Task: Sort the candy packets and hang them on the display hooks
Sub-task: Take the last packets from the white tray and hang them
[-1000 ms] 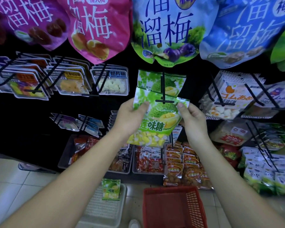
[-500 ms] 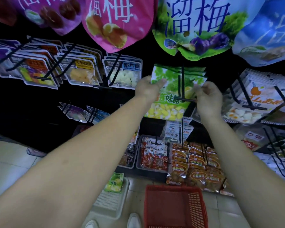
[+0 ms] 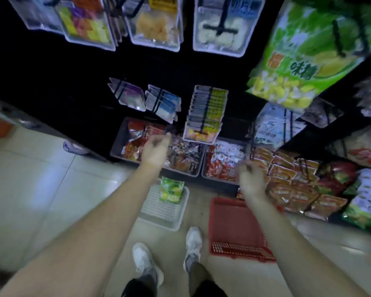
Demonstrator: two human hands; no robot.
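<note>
A green durian candy packet [image 3: 304, 61] hangs on a black display hook [image 3: 338, 37] at the upper right, with no hand on it. Lower down, my left hand [image 3: 155, 150] and my right hand [image 3: 250, 179] hang in the air with loosely curled fingers, and neither holds anything. A second green candy packet [image 3: 171, 189] lies in the white perforated tray [image 3: 159, 213] on the floor, below my left hand. The red basket [image 3: 238, 230] stands on the floor under my right forearm.
Clear packets hang on hooks along the top [image 3: 221, 28]. Small packets hang mid-rack [image 3: 206, 112]. Grey bins [image 3: 120, 138] of red snack packets sit at the rack's foot, with orange packets [image 3: 293, 185] to the right. My white shoes [image 3: 193, 243] stand on the tiled floor.
Both hands let go of the green packet, which now hangs on its hook, and dropped down towards the floor bins. The camera tilted downward.
</note>
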